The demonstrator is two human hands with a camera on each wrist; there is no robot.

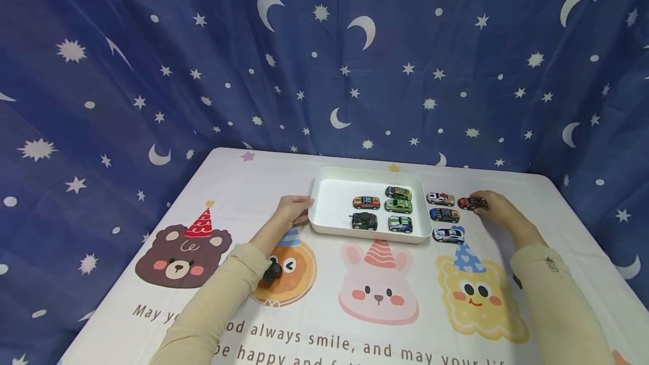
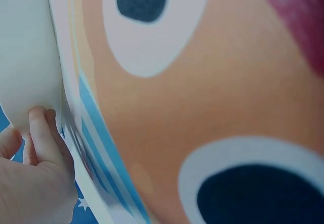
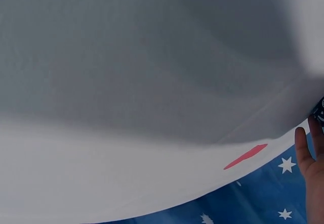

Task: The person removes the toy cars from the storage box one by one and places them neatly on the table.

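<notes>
My left hand (image 1: pixel 294 209) grips the left rim of a white tray (image 1: pixel 332 171); the left wrist view shows the fingers (image 2: pixel 44 138) pinching the tray wall (image 2: pixel 28 47). Several toy cars stand in the right part of the tray, among them a green car (image 1: pixel 398 206), an orange-red car (image 1: pixel 366 202) and a black tank-like car (image 1: pixel 364 221). To the right of the tray, my right hand (image 1: pixel 494 208) holds a dark red and black toy car (image 1: pixel 472 203) at tabletop level. Only a dark bit of this car (image 3: pixel 318 111) shows in the right wrist view.
Three more cars line the tray's right side: a white-red car (image 1: pixel 440 199), a blue car (image 1: pixel 444 215) and a white car (image 1: pixel 448 235). A printed white cloth (image 1: pixel 324 286) covers the table. Behind it hangs a blue curtain (image 1: pixel 304 111).
</notes>
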